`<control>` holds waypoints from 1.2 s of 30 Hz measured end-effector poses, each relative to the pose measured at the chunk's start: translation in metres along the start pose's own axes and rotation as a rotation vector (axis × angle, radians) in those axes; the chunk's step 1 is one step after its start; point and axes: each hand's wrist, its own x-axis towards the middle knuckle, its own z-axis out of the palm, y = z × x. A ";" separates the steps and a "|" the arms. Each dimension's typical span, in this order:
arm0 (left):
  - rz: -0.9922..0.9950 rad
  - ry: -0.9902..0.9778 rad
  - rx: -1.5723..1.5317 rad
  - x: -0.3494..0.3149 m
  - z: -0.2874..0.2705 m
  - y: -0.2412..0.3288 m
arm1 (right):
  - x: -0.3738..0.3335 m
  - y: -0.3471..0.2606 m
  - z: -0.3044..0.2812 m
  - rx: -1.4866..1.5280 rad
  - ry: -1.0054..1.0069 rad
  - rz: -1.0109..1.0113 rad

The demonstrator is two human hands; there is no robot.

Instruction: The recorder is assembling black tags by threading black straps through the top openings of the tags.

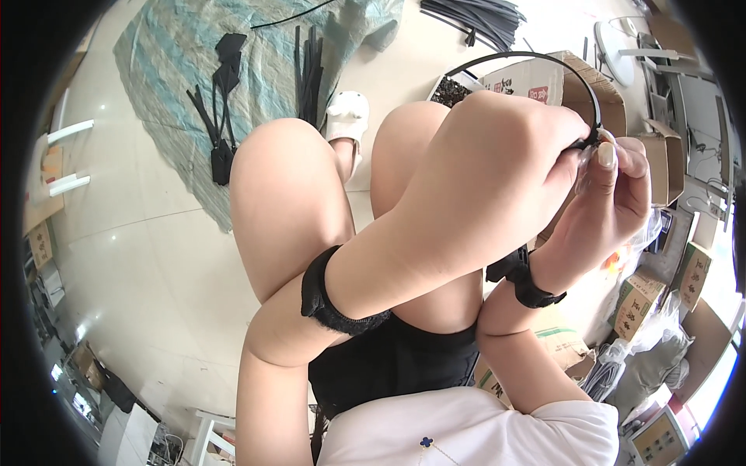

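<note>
My left hand (536, 136) reaches across my knees to the upper right, its fingers closed on a thin black strip (509, 54). The strip is narrow and flexible, and bows up and over to the left in a wide arc. My right hand (614, 186) meets the left one there, with thumb and fingers pinched near the strip's end. A small pale bit shows between the fingertips, too small to name. My left fingers are partly hidden behind the back of the hand. Black bands circle both of my forearms.
A blue-green striped sheet (167, 70) on the tiled floor carries black strips (309, 74) and flat black pieces (225, 74). More black strips (478, 22) lie at the top. An open cardboard box (587, 85) stands behind my hands; other cartons (639, 304) sit at right.
</note>
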 end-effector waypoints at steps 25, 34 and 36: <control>0.025 -0.009 -0.033 -0.004 0.006 0.003 | 0.000 0.025 -0.008 0.535 -0.150 0.182; 0.015 0.031 0.130 -0.005 0.008 0.007 | 0.001 0.031 -0.005 0.491 -0.164 0.126; 0.008 0.055 0.024 -0.005 0.009 0.002 | 0.000 0.027 -0.002 0.468 -0.152 0.090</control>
